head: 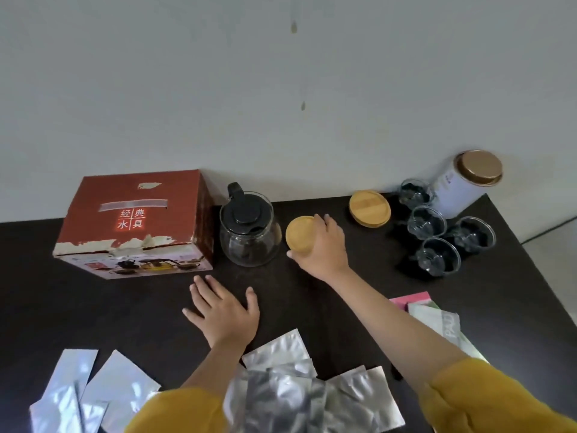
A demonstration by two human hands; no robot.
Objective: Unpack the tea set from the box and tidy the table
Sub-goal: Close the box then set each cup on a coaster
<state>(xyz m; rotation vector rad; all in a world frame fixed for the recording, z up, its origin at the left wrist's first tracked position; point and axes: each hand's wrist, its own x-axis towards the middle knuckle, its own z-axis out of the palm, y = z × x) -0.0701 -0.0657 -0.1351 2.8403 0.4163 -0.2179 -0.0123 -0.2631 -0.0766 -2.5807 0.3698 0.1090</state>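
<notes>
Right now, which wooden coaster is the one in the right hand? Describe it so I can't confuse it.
Start at the red box by the wall; the glass teapot stands just right of it. The coaster is right beside the teapot, held by the right hand. The other wooden coasters lie stacked farther right, untouched, by the glass cups.

We saw the right hand (323,245) gripping a round bamboo coaster (300,234) just beside the glass teapot (248,229), while the left hand (223,307) lay flat with spread fingers (203,287) on the dark worktop (62,307). The red box (137,223) stood closed left of the teapot. Four glass cups (437,229) clustered near a white tin (465,182).
</notes>
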